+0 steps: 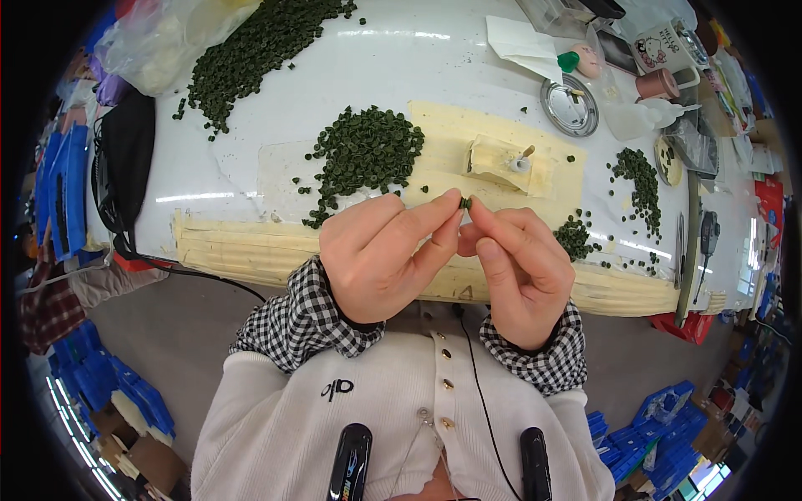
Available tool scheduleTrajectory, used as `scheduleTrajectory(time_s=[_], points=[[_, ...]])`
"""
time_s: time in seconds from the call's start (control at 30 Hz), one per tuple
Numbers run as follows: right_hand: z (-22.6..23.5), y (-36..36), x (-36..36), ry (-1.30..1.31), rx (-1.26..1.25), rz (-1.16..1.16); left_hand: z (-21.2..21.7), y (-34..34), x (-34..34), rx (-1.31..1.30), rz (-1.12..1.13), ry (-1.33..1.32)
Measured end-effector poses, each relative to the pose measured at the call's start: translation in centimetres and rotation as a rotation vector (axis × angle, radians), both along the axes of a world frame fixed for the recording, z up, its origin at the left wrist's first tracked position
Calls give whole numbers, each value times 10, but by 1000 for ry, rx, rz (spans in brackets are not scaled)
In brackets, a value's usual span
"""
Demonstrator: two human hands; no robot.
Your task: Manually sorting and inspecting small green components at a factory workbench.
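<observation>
Between the fingertips of both hands sits one small dark green round piece point(465, 203), just over the near part of the table. My left hand point(380, 246) pinches it from the left with thumb and forefinger. From the right, my right hand point(522, 267) is closed, its fingertips meeting the piece. Beyond my left hand lies a heap of like green pieces point(368, 150). A taped block point(493, 167) with a small peg standing in it is past my right hand. Smaller scatterings of green pieces point(575, 238) lie to the right of my right hand.
A larger green pile point(251, 58) spreads at the far left, beside a clear plastic bag point(167, 42). At right are a round metal dish point(570, 106), a spool point(657, 84), a white squeeze bottle point(635, 119) and more green pieces point(642, 188). Yellowish tape point(251, 242) covers the front edge.
</observation>
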State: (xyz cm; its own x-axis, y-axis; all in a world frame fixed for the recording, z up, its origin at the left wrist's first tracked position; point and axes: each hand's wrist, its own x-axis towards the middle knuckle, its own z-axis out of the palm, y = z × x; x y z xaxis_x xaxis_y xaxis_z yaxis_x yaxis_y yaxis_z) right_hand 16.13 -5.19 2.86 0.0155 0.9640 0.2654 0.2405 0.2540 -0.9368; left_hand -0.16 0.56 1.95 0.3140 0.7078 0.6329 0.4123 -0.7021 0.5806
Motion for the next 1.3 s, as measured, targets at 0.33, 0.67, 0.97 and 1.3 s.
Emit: scheduleTrajectory(time_s=[0.33,0.67,0.97,1.3], points=[[-3,1,-4,7,14,10,0,0,0,24,9,-6],[-2,1,-3,-72,57,37,-2,-2,0,73,24,-16],[-6,1,-2,-39,35,0,3,-1,1,-16,15,26],[-9,-12,25,-213,-9,-223,-13,-8,-1,-309,-185,333]])
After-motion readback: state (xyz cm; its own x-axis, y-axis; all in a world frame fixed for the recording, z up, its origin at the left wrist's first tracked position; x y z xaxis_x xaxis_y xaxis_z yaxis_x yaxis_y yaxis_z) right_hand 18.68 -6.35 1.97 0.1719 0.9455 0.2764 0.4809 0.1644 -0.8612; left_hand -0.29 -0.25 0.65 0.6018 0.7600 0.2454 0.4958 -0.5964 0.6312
